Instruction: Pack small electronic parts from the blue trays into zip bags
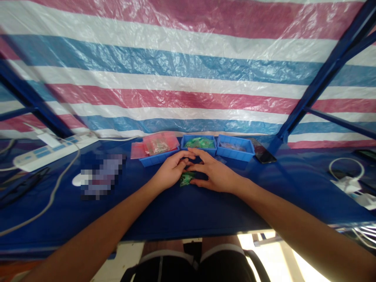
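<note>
The fingers of your left hand (169, 172) are bent inward, and those of your right hand (217, 174) are spread and curved, with a gap between thumb and forefinger. The two hands meet near the fingertips. Right below them is a small green packet (186, 179), at the tip of your right thumb and partly covered by your fingers; you cannot tell from this view whether either hand has a grip on it. It sits over the blue tabletop (188, 215), in front of three blue bins.

Just beyond your fingers, the middle bin (210, 151) holds more green packets (199, 142). The left bin (157, 159) carries red-tinted bags (161, 143), one overhanging its side. The right bin (235, 154) stands at an angle with clear packets (230, 146) inside, and a dark phone (264, 152) lies just beside it.

Farther out to your left are a pixelated item (105, 174) and a white power strip (38, 156); well to your right is a white charger (348, 184). A striped sheet (188, 70) hangs behind everything.
</note>
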The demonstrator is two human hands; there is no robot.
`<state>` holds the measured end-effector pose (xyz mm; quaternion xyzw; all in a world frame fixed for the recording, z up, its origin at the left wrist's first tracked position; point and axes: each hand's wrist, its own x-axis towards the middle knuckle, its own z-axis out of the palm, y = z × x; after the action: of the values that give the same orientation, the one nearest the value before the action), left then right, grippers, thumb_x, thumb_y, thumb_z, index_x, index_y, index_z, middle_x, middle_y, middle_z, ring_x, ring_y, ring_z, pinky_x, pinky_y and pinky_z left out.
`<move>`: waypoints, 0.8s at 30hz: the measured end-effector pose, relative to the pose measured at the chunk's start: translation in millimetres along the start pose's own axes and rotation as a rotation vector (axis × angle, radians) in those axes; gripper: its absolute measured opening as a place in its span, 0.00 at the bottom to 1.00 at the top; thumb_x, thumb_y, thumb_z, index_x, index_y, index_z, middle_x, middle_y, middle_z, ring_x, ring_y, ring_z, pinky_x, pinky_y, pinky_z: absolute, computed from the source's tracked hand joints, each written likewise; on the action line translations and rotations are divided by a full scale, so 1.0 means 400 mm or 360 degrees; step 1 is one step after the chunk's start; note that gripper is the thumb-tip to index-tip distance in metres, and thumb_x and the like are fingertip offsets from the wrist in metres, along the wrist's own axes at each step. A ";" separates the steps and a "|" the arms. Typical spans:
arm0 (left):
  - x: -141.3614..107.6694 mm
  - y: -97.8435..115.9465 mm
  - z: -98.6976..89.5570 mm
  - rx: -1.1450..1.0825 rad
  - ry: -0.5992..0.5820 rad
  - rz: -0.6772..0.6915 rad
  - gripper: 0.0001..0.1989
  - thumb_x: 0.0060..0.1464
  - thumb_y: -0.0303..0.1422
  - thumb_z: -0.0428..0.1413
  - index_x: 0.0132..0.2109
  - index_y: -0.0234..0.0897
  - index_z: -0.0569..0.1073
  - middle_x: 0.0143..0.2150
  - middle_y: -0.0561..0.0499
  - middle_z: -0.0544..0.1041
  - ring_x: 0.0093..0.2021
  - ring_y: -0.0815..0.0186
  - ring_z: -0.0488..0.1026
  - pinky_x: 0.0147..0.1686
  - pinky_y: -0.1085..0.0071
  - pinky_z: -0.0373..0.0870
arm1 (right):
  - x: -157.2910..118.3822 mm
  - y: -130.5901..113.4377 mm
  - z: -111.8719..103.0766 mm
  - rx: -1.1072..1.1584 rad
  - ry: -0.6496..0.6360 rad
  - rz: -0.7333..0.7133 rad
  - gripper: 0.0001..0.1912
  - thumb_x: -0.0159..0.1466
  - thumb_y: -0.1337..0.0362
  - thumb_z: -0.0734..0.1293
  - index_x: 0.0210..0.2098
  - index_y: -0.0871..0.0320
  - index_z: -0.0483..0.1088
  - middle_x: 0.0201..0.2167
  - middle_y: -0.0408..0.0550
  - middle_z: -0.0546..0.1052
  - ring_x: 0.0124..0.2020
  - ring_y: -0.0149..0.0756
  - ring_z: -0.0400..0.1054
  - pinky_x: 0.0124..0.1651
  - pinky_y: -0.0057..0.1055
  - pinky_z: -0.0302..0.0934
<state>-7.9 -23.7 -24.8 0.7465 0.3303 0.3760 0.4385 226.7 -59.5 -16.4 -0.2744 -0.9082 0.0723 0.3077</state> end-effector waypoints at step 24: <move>-0.007 0.050 0.000 -0.0058 -0.0044 -0.0031 0.21 0.64 0.49 0.66 0.52 0.35 0.83 0.47 0.45 0.84 0.42 0.63 0.80 0.44 0.68 0.78 | 0.003 0.030 -0.006 0.0763 0.0446 0.0600 0.13 0.65 0.61 0.77 0.49 0.53 0.79 0.37 0.45 0.83 0.37 0.38 0.78 0.43 0.36 0.73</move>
<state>-6.1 -33.8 -7.5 0.7402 0.3245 0.3675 0.4602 232.6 -48.9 -17.5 -0.3647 -0.7474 0.3013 0.4665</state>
